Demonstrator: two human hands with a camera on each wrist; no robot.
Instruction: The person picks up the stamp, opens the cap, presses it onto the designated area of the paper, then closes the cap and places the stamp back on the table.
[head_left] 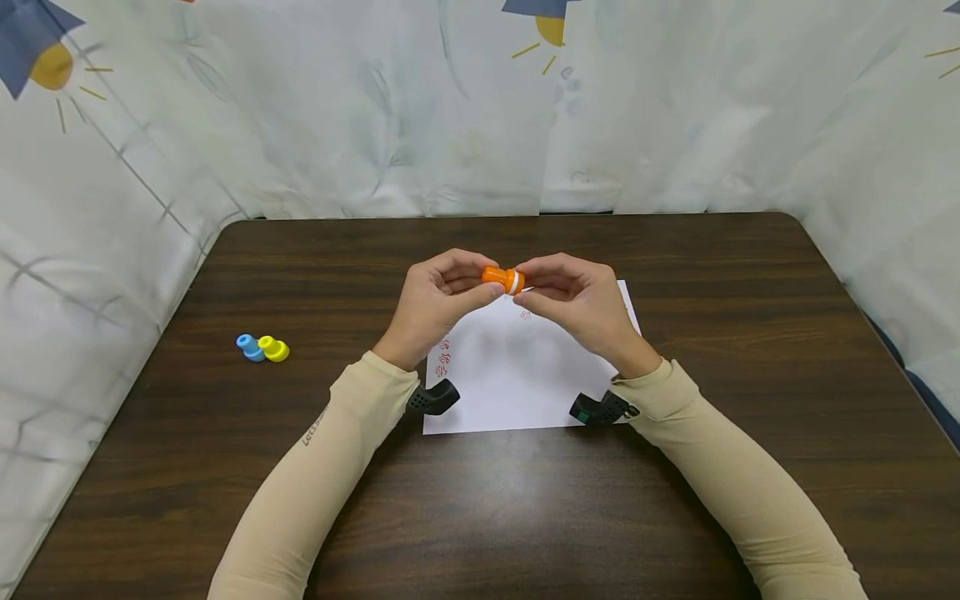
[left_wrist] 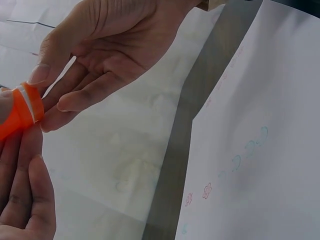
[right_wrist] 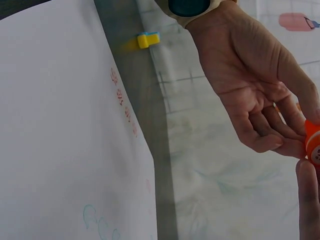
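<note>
Well off to the left of the left hand's fingers, a small light-blue plastic stamp [head_left: 246,345] and a small yellow plastic stamp [head_left: 273,349] lie on their sides on the dark wood-grain table [head_left: 675,250], touching each other; the right wrist view shows them as a far yellow and blue shape [right_wrist: 148,39].

The left hand [head_left: 437,304] is raised above the table, its thumb and fingertips [head_left: 491,291] curled in to pinch the left end of a short orange plastic stamp with a white ring round its middle [head_left: 504,279]. The stamp lies sideways in the air, bridging the two sets of fingertips. From the left wrist view the orange body and white band [left_wrist: 22,111] sit between the fingertips of both hands.

The right hand [head_left: 581,304] meets it from the other side, thumb and forefinger closed on the right end of the stamp, the remaining fingers loosely bent beneath. In the right wrist view the stamp's face [right_wrist: 313,142] shows at the fingertips, with a faint pattern too small to read.

Below and behind both sets of fingers lies a white sheet of paper [head_left: 517,383], flat on the table. Small red printed marks [head_left: 444,360] stand on it under the left hand's wrist, one more [head_left: 525,315] just under the right hand's fingers, and faint blue marks [left_wrist: 250,147] show in the left wrist view.
</note>
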